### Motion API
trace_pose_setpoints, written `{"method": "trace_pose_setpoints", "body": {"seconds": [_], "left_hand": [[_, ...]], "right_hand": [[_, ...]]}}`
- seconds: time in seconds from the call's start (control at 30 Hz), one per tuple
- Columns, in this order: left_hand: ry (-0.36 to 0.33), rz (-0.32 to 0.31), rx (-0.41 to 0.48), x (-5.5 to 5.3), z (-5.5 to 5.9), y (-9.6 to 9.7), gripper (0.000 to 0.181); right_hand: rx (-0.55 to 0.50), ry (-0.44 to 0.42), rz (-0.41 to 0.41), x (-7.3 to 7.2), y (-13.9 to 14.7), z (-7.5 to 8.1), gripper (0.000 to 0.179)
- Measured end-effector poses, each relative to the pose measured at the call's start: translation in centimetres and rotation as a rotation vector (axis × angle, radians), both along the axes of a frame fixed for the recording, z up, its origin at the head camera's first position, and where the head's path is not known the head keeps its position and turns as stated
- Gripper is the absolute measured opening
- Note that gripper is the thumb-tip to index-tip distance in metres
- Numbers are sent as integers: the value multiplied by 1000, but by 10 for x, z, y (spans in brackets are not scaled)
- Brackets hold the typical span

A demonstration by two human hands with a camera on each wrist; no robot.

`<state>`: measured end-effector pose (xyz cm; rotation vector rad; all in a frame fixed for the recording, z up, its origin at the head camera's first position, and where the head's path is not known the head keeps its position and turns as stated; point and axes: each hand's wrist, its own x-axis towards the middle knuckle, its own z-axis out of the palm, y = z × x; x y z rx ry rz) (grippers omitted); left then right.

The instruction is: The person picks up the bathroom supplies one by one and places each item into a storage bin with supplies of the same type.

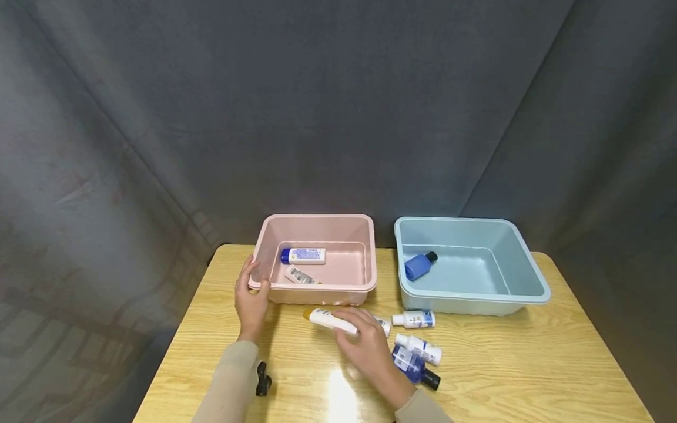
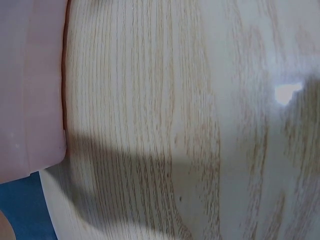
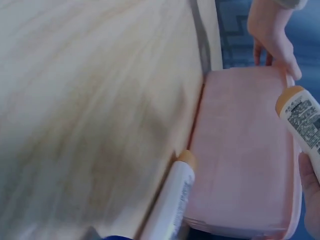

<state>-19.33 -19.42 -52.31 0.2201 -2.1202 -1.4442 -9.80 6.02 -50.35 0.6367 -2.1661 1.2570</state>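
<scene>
My right hand (image 1: 367, 343) grips a white bottle with an orange-yellow cap (image 1: 330, 320), raised in front of the pink bin (image 1: 317, 295). The cap points left, and a printed label shows on the bottle in the right wrist view. With thumb and fingers at the rim, my left hand (image 1: 251, 302) holds the bin's front left corner. Inside the bin lie a white tube with a blue cap (image 1: 307, 255) and a smaller white bottle (image 1: 300, 275). Another white bottle with an orange cap (image 3: 175, 200) lies against the bin's front, partly hidden behind my right hand in the head view.
A light blue bin (image 1: 476, 302) stands to the right, with a blue bottle (image 1: 418, 267) inside. In front of it lie a white bottle (image 1: 415, 319), a second white bottle (image 1: 420, 348) and a dark blue bottle (image 1: 407, 359). A small black object (image 1: 262, 379) shows by my left sleeve.
</scene>
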Motion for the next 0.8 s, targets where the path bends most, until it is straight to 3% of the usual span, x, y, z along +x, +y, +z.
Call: {"method": "trace_pose_setpoints", "body": {"seconds": [0.3,0.8], "left_hand": [[-19,12,-12,-1,1,-1,40],[-25,12,-2,1,2,1,40]], "right_hand": [[-22,42,30,-7,0,17,36],[-34,16,35,-17,4,44,33]]}}
